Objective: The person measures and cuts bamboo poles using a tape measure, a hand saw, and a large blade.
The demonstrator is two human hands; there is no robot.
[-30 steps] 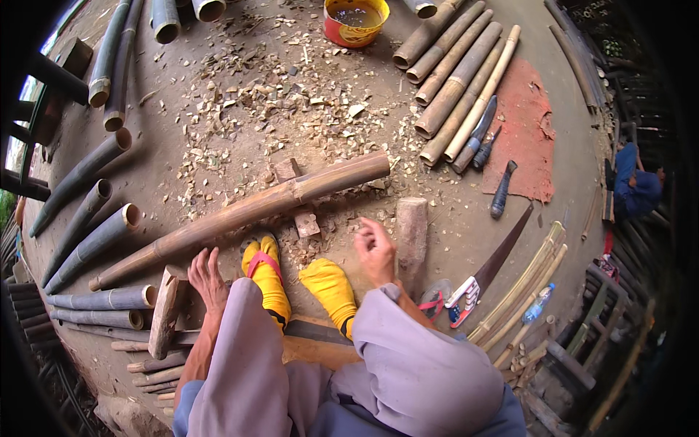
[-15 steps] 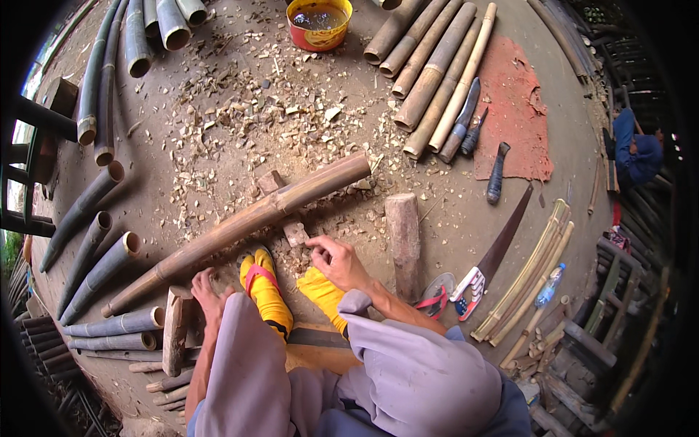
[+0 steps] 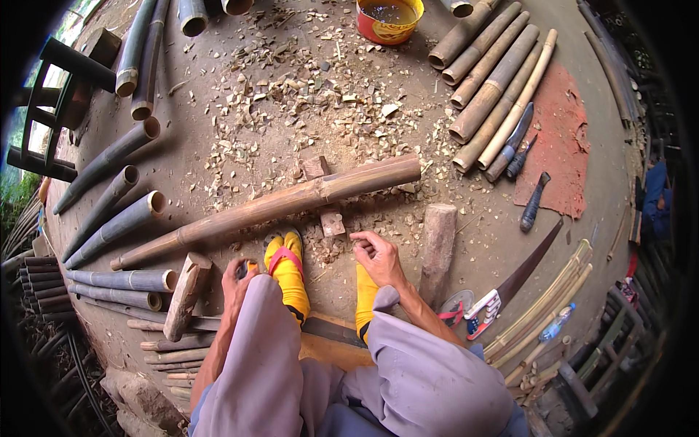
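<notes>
A brown bamboo pole (image 3: 255, 213) lies slanting in front of me, its right part propped across a short wooden block (image 3: 333, 223). My left hand (image 3: 234, 288), beside my left knee, is closed around a small dark object with a yellow-orange edge (image 3: 252, 266); most of it is hidden by the fingers. Over the ground near the block's front end, my right hand (image 3: 380, 261) hangs with loosely bent fingers, apart from the pole. Nothing shows in it. An upright wooden post (image 3: 439, 244) stands to its right.
Several dark bamboo lengths (image 3: 124, 233) lie at the left beside a wood piece (image 3: 187, 295). At the right are a handsaw (image 3: 520, 266), knives (image 3: 535, 202), bamboo strips (image 3: 542, 306) and a red mat (image 3: 561, 138). Wood chips surround the pole; a bucket (image 3: 389, 22) stands behind.
My left hand now holds a small dark object; earlier its fingers looked bare. The view has shifted left, so everything appears further right. The pole still lies on its block.
</notes>
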